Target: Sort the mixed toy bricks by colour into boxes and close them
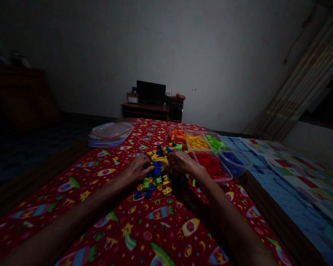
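Note:
A pile of small plastic building blocks [158,173] in blue, yellow, green and orange lies on a red patterned cloth [144,229]. My left hand [137,169] rests palm down at the pile's left edge, fingers curled onto the blocks. From the right side my right hand [183,162] reaches into the pile, fingers bent over the blocks. What either hand grips is hidden among the pieces.
Clear tubs stand to the right of the pile: red blocks [211,164], blue [233,159], green [215,142], yellow [196,141], orange [178,135]. Stacked lids [111,133] lie far left. A low shelf with a dark screen [151,93] stands at the wall. A patchwork mat [288,173] lies right.

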Demonstrator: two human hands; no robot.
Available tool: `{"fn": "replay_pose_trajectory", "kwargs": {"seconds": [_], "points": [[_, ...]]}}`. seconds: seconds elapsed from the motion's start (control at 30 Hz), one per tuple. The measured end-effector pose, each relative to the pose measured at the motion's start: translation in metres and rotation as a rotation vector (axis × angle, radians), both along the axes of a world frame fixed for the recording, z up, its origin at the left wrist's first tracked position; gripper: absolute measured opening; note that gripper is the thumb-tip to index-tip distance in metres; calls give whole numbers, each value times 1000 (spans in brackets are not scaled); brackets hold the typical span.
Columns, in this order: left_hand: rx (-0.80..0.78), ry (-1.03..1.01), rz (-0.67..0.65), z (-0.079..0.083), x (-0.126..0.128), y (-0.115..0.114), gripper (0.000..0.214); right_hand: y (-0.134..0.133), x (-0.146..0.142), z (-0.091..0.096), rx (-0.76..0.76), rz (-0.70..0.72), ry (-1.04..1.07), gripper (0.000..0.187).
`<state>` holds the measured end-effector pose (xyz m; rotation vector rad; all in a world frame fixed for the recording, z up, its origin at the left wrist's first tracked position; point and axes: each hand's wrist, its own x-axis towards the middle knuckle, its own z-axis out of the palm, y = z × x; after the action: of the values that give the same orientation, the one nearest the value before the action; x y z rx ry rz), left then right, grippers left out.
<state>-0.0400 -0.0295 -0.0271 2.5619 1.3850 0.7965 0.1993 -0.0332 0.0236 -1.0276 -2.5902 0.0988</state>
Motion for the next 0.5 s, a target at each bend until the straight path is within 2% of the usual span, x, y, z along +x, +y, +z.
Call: {"fn": "replay_pose_trajectory", "kwargs": {"seconds": [0.1, 0.3, 0.4, 0.5], "points": [[-21, -210, -4, 13, 8, -7, 38, -4, -7, 6, -9, 45, 65, 19], [-445, -362, -13, 28, 24, -20, 51, -8, -24, 5, 1, 161, 152, 11], [-513, -439, 29, 30, 20, -20, 52, -8, -24, 4, 4, 134, 144, 5], [-555, -534, 50, 32, 11, -18, 52, -11, -20, 8, -43, 109, 141, 15]]}}
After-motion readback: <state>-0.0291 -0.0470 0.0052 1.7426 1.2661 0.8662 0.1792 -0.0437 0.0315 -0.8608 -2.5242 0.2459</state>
